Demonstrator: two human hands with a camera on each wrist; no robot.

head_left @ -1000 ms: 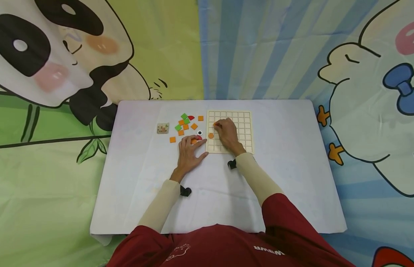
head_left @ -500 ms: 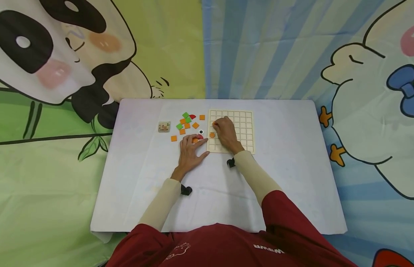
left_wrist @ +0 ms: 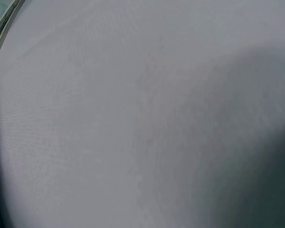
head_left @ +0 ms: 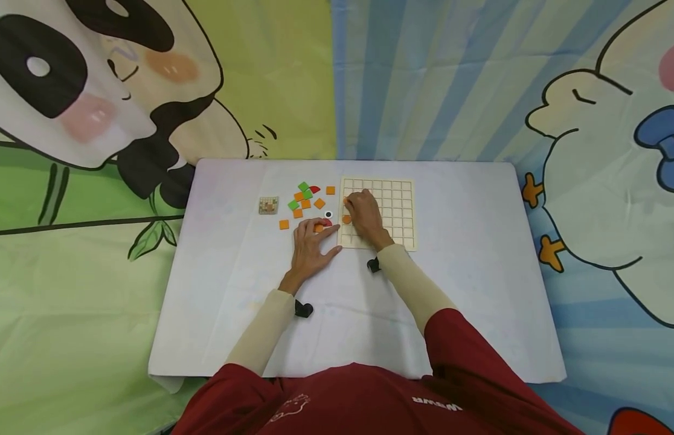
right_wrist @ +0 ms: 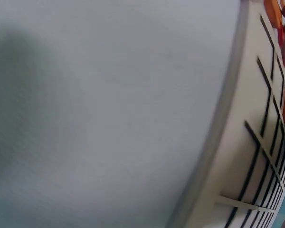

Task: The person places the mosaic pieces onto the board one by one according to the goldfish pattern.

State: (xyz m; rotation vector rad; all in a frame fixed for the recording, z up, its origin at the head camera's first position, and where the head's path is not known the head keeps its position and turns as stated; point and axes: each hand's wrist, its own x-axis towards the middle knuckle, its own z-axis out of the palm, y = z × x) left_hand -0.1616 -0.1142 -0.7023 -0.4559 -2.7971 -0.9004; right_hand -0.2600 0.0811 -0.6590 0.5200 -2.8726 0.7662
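In the head view, my right hand (head_left: 365,214) is over the left part of a pale grid board (head_left: 397,208). Its fingertips pinch a small orange piece (head_left: 345,200), mostly covered by the fingers, in the leftmost column. Below that, an orange round piece (head_left: 346,219) lies on the board. My left hand (head_left: 308,251) rests with spread fingers on the table left of the board, index fingertip right at the board's edge. Its fingers partly cover an orange piece (head_left: 318,228) and a red piece (head_left: 327,222). The right wrist view catches the board's edge (right_wrist: 228,156).
Several orange squares (head_left: 284,225) and green squares (head_left: 293,205) lie scattered left of the board, with a red piece (head_left: 315,190) and a white ring-like piece with a dark centre (head_left: 328,214). Further left lies a small patterned card (head_left: 269,205). A white cloth (head_left: 456,272) covers the table.
My right fingertips have slid slightly left with the orange piece, toward the board's left edge. The left hand keeps its place; the whole head view has shifted a little.
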